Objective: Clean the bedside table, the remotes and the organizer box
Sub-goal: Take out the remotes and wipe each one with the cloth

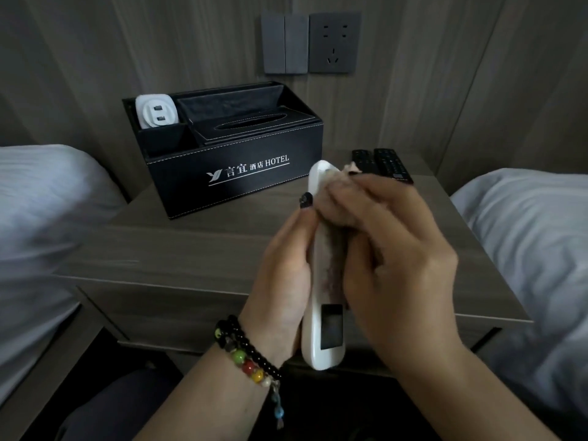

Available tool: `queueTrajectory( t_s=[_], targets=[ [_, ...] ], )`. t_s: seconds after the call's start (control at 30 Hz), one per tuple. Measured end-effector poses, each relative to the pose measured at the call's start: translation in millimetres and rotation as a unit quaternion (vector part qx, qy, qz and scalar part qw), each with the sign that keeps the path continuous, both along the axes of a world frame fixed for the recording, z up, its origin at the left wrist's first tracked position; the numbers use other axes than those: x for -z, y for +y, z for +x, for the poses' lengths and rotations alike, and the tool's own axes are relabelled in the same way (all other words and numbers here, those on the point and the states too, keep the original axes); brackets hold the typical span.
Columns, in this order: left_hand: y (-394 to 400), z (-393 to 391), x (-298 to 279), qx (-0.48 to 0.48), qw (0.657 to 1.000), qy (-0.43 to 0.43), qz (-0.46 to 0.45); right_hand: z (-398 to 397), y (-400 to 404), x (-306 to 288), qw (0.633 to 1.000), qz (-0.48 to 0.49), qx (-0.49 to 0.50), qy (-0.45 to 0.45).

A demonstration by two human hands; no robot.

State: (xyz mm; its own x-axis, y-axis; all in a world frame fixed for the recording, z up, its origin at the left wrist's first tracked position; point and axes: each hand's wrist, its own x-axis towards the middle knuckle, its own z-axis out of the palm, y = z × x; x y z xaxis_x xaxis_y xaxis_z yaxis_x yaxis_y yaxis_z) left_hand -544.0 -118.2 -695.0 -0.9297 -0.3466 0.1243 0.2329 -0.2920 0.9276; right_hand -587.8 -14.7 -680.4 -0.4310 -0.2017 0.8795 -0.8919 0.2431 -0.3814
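The left hand (283, 281) grips a slim white plastic remote (323, 338) above the counter (178, 249); right-hand fingers (359, 214) pinch a beige cloth (334, 202) against it. Light, stiff, probably slippery: hold its edges.

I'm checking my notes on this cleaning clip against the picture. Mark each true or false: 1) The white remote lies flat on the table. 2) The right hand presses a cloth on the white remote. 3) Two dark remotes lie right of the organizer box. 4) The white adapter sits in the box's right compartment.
1) False: the left hand holds the white remote above the bedside table.
2) True: right hand, cloth.
3) True: dark remotes, organizer box.
4) False: the white adapter sits in the left rear compartment.
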Motion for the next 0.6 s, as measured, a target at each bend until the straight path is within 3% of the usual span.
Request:
queueTrajectory(
  t_s=[0.07, 0.13, 0.2, 0.4, 0.6],
  targets=[
    [-6.7, -3.0, -0.5, 0.007, 1.000, -0.012, -0.006, 6.2, 0.9, -0.6, 1.000, 0.022, -0.005, 0.022],
    [-2.5, -0.3, -7.9, 0.085, 0.993, -0.036, 0.071, -3.1, 4.4, -4.2, 0.999, 0.025, 0.008, 0.018],
    [3.6, -0.1, -7.2, 0.125, 0.988, -0.033, 0.079, -16.5, 8.4, -10.9, 0.999, 0.019, 0.031, -0.007],
    [7.5, -3.1, -2.2, 0.151, 0.969, -0.014, 0.193, 0.8, 10.6, -7.8, 0.998, 0.067, 0.009, 0.005],
    [12.0, 0.5, -8.0, 0.152, 0.974, -0.032, 0.165, -18.6, 13.3, -20.8, 0.999, 0.044, 0.025, -0.015]
  ],
)
